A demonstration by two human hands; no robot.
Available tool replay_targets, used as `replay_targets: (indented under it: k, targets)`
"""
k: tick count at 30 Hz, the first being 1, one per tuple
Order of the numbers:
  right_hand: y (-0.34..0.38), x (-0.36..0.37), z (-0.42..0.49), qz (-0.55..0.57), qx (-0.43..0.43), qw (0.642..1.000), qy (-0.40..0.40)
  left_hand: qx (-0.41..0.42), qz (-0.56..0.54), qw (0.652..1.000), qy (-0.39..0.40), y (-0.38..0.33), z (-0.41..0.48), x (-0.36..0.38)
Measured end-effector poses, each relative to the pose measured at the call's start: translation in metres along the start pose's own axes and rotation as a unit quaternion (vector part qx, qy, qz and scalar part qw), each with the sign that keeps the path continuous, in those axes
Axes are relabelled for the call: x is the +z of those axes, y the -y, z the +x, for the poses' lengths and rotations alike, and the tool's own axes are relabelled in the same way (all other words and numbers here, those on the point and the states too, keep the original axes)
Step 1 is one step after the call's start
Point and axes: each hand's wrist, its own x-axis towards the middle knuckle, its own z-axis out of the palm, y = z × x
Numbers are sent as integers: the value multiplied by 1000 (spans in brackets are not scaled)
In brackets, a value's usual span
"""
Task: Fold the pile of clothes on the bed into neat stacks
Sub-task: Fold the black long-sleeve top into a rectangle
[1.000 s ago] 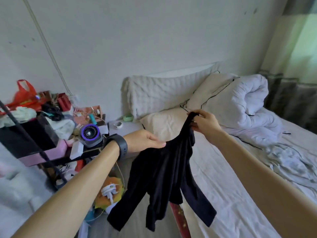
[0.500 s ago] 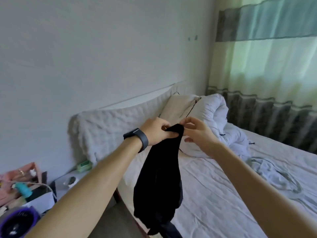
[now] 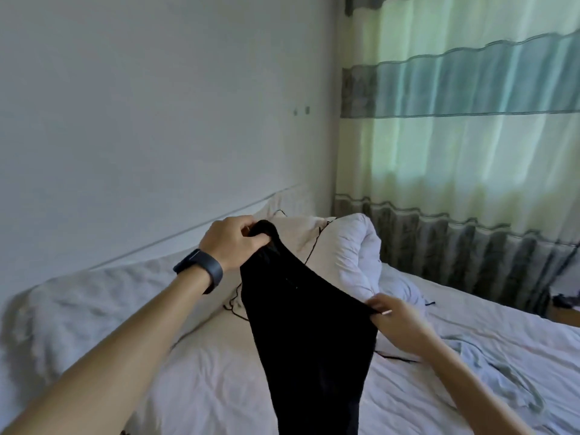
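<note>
A black garment [image 3: 309, 334] hangs in the air over the bed [image 3: 219, 387], stretched between both hands. My left hand [image 3: 233, 241], with a dark watch on the wrist, grips its top corner up high. Lower and to the right, my right hand [image 3: 394, 320] pinches the other corner of the top edge. The garment's lower part runs out of the bottom of the frame. A pale grey-green garment [image 3: 489, 368] lies crumpled on the sheet at the right.
A rolled white duvet [image 3: 348, 255] and a beige pillow [image 3: 301, 237] lie at the head of the bed. A white padded headboard cover [image 3: 78, 296] lines the wall on the left. Green striped curtains [image 3: 470, 152] hang behind the bed.
My hands have moved apart, the right one down and to the right, spreading the black garment's top edge. The view has turned right, away from the cluttered side table.
</note>
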Motion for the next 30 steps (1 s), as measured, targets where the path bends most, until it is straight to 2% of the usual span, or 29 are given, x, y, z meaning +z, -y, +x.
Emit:
replay_targets:
  k: [2, 5, 7, 10, 15, 16, 19, 23, 24, 25, 27, 28, 30]
  targets:
    - [1, -37, 21, -12, 43, 997, -57, -29, -44, 997, 63, 29, 20, 0]
    - [11, -74, 45, -14, 113, 982, -150, -58, -195, 964, 173, 65, 49, 15]
    - [25, -79, 55, 57, 159, 978, -119, -49, -219, 944, 240, 80, 69, 31]
    - [47, -70, 65, 193, 203, 959, -31, 17, -103, 947, 303, 99, 101, 54]
    - [62, -48, 75, 209, 236, 945, -91, 77, -42, 945, 316, 121, 149, 63]
    - [65, -43, 76, 182, 250, 946, -99, 84, -31, 944, 318, 124, 157, 63]
    - [71, -34, 77, -11, 287, 951, -116, 113, 9, 944, 309, 127, 177, 64]
    - [86, -32, 68, -82, 350, 922, -147, 162, 13, 967, 198, 113, 181, 66]
    - [88, -30, 68, -73, 365, 915, -153, 172, 0, 965, 200, 109, 178, 69]
    - [90, -29, 69, -50, 379, 911, -153, 168, -13, 957, 238, 105, 176, 74]
    - [95, -22, 70, 89, 383, 903, -173, 145, -31, 924, 352, 100, 169, 83]
    - [95, -19, 71, 154, 370, 892, -211, 144, -29, 907, 395, 100, 166, 86]
    - [91, -12, 71, 220, 332, 869, -292, 145, -10, 902, 406, 100, 163, 87]
